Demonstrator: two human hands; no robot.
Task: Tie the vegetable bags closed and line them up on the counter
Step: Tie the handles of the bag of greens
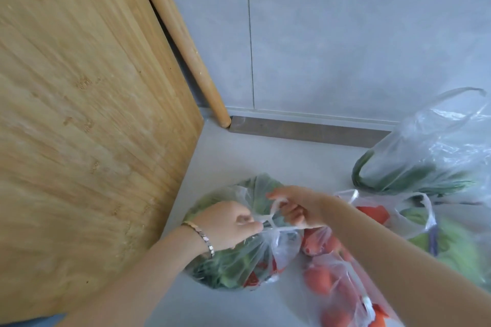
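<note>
On the pale table (265,156), at the foot of a big wooden cutting board (79,114), sits a clear bag of greens (228,268), just below both hands. The left hand (228,223), with a bracelet (203,236) at the wrist, pinches one white handle strip (271,216) between curled fingers. The right hand (300,207) curls round the other strip, and the two strips cross between the hands. Whether a knot is formed there is hard to make out, since fingers and blur cover it. Touching the greens bag on its right lies a bag of red produce (324,279), partly hidden under the right forearm and cut off by the lower edge. Farther right, a bag with long green leaves (430,156) stands with its handles loose, and a bag of pale leafy greens (457,249) runs out of view. A rolling pin (183,40) leans behind the board against the tiled wall.
</note>
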